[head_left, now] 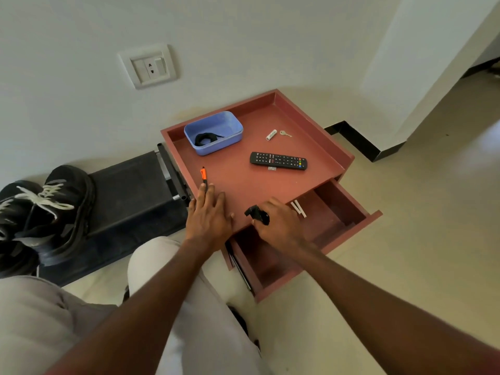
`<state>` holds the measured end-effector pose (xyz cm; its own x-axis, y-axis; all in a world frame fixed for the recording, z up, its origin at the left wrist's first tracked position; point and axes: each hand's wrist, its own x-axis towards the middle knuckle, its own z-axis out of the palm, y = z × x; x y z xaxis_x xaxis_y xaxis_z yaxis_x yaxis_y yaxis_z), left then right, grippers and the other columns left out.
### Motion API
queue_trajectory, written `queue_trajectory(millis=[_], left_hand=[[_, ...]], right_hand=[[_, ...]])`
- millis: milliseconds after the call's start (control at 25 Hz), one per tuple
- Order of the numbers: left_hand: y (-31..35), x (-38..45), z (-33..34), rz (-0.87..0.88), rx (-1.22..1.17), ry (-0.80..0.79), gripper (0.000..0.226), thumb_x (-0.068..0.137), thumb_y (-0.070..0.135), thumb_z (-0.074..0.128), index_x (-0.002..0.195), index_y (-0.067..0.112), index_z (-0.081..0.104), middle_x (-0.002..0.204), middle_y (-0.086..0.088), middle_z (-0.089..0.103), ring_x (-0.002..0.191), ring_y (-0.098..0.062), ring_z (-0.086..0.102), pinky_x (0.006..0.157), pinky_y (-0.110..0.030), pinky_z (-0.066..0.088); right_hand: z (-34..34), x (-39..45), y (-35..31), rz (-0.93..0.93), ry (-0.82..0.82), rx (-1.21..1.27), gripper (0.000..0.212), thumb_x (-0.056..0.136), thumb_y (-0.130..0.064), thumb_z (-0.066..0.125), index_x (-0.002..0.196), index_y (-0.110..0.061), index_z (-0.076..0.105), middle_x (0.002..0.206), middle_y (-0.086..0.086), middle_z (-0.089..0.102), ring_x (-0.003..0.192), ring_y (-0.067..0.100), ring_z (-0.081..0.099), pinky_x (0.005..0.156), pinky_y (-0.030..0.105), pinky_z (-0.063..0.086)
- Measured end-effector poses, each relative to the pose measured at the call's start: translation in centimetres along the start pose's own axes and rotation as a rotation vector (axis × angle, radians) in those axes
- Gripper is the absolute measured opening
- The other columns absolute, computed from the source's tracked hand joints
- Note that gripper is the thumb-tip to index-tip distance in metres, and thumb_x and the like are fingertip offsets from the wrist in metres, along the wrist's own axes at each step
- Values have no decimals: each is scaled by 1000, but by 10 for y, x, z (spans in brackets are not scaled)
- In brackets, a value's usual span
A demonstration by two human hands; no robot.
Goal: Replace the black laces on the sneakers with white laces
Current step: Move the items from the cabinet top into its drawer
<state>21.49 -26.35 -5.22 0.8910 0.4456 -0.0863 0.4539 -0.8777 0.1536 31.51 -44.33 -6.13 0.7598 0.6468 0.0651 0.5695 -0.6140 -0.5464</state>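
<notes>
Two black sneakers (51, 212) threaded with white laces (44, 197) stand on a black stool at the left. A coiled black lace (207, 138) lies in a blue plastic tub (232, 136) on the red-brown side table (243, 180). My right hand (278, 223) grips a bundled black lace (257, 213) at the table's front edge, above the open drawer (338, 220). My left hand (209, 215) rests flat on the table top, fingers straight, beside an orange pen (203, 175).
A black remote (278, 161), a small white tube (271, 135) and a key (285, 134) lie on the table. Two white sticks (298, 208) lie in the drawer. The black stool (130, 193) stands left of the table. A wall socket sits above.
</notes>
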Motion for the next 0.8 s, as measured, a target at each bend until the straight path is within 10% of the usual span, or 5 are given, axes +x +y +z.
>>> queue_trajectory(millis=[560, 800], left_hand=[[1, -1, 3, 3, -24, 18, 69, 104, 51, 40, 163, 20, 21, 174, -11, 0, 160, -32, -11, 128, -55, 3], [0, -5, 3, -4, -128, 57, 80, 105, 53, 40, 167, 19, 2, 174, -7, -13, 159, -26, -16, 127, -50, -1]], right_hand=[[58, 11, 19, 307, -531, -234, 34, 96, -1, 58, 129, 1, 64, 136, 23, 62, 126, 40, 62, 105, 42, 52], [24, -7, -1, 394, -123, -172, 12, 91, -24, 63, 96, -14, 68, 102, 7, 70, 93, 33, 68, 81, 44, 59]])
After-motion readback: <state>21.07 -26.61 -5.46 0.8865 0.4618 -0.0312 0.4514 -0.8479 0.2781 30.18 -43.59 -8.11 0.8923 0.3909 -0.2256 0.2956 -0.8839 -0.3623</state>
